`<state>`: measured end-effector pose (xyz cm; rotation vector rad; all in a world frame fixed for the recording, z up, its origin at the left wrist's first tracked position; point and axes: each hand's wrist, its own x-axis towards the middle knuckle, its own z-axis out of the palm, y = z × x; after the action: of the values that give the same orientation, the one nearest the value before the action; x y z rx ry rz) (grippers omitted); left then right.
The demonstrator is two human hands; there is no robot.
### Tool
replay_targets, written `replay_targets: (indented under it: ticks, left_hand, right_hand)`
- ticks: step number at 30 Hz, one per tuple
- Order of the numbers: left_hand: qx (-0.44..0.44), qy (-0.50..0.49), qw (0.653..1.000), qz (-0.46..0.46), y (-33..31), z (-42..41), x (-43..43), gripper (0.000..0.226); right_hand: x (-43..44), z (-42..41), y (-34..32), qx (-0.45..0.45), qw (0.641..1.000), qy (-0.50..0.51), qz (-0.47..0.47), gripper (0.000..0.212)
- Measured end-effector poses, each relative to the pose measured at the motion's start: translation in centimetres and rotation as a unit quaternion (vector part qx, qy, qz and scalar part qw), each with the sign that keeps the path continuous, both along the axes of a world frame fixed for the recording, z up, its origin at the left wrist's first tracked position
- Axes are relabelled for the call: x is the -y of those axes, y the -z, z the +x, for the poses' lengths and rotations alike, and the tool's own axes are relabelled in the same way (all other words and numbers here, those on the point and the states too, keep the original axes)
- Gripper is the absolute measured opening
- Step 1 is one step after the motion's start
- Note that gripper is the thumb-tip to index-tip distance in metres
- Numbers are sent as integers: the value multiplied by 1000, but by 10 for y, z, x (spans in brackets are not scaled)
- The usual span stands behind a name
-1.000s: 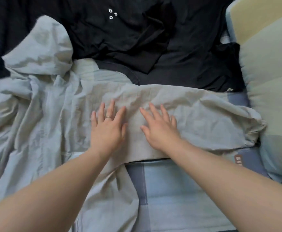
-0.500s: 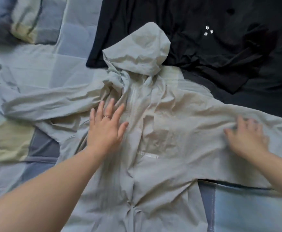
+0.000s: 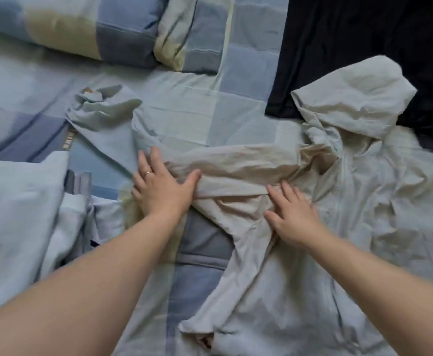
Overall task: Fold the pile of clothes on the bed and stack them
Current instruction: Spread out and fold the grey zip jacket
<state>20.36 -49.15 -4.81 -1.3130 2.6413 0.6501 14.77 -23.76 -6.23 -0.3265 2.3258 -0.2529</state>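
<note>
I'm logging the pale jacket (image 3: 364, 201) lying spread out on the bed (image 3: 197, 111), body at right, hood (image 3: 351, 98) lapping over the black clothes (image 3: 351, 47) at top right. Its sleeve (image 3: 236, 163) is running left across the sheet, then bending up toward the cuff (image 3: 94, 106) below the pillow (image 3: 81, 29).

The left hand (image 3: 159, 186) is pressing flat on the sleeve, fingers straight and apart, thumb splayed along a ridge of cloth, clamping nothing. The right hand (image 3: 295, 219) is lying flat near the armpit, fingers straight and slightly apart, also gripping nothing.

I'm judging the fabric thin, light, soft and crinkly, likely a bit slick. It is probably going to slide and bunch rather than hold a crease. So I'm recommending flat palms for smoothing and a pinch at the cuff or shoulder seam for carrying the sleeve over. No breakage worry.

Open sheet is showing above the sleeve and between the arms. Bunched bedding (image 3: 17, 201) is crowding the left, and the black clothes are crowding the top right. The jacket body is running off frame at right and bottom. I'm reckoning a sleeve fold inward over the chest has a free path.
</note>
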Motion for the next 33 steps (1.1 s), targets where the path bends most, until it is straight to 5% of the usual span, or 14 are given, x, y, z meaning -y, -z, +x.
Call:
replay_targets:
  ticks: [3,10,17,21,27,33]
  left_hand:
    - [25,19,999,12,2,-15,47,80]
    - [88,79,993,-1,1,-68,154,63]
    - [98,135,986,8,6,-93,239,79]
    - [148,167,974,-41,6,-93,256,18]
    - [2,47,999,6,-25,-86,284,32]
    - [45,23,993,-107,-55,-83,337,37]
  right_hand:
    - [14,-2,1,17,998,18,58,70]
    - [80,-8,-7,0,983,83,166,52]
    - [94,-15,2,41,975,124,178,64]
    - [91,-19,-2,67,975,129,169,65]
    - [91,-21,-23,100,971,144,160,86]
    - [121,-20,-28,89,974,172,120,87]
